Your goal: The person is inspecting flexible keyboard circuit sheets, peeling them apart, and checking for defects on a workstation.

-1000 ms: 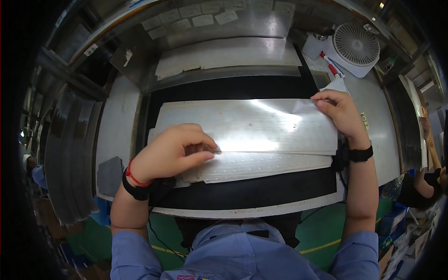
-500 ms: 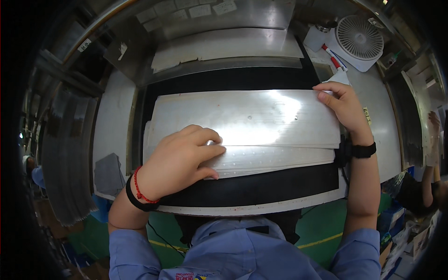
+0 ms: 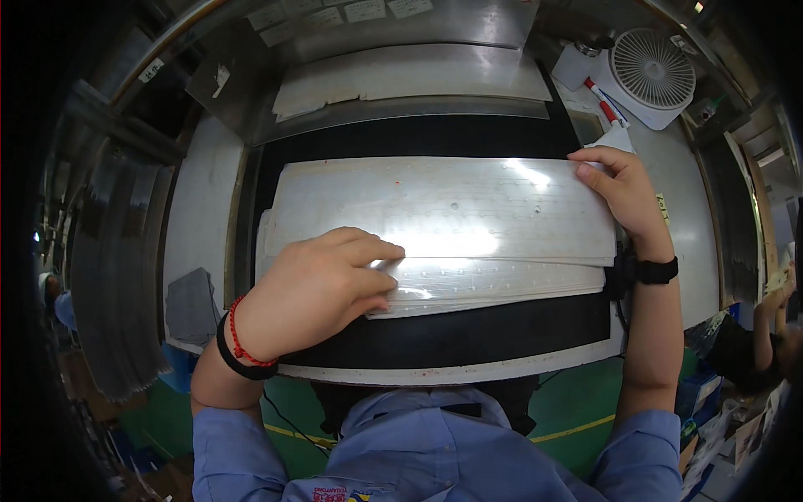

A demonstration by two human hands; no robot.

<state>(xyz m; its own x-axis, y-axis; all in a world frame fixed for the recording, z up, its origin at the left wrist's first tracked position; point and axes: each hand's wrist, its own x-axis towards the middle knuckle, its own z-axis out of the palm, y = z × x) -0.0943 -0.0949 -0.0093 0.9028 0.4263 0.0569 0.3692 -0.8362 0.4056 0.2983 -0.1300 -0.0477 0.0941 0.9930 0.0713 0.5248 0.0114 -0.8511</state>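
Observation:
A thin, shiny metal sheet point(image 3: 360, 197) lies on top of a loose stack in front of me. The lower sheets point(image 3: 493, 283) stick out along its near side. At the top sheet's near edge rests my left hand point(image 3: 314, 280), palm down. Its fingers are apart, and the tips touch the sheets. My right hand point(image 3: 621, 188) grips the far right corner of the top sheet, forefinger along the far edge and thumb on the face. The rest of its fingers are hidden.
A black mat point(image 3: 468, 335) lies under the stack. More metal sheets point(image 3: 418, 77) lie on a ledge behind. At the back right stand a white fan point(image 3: 654, 71), a bottle point(image 3: 575, 65) and a red marker point(image 3: 607, 110). A grey cloth-like piece point(image 3: 191, 305) lies at left.
The view has shifted slightly. My left fingertips have shifted a little at the top sheet's near edge, and the glare on the metal has changed. My right hand keeps the corner.

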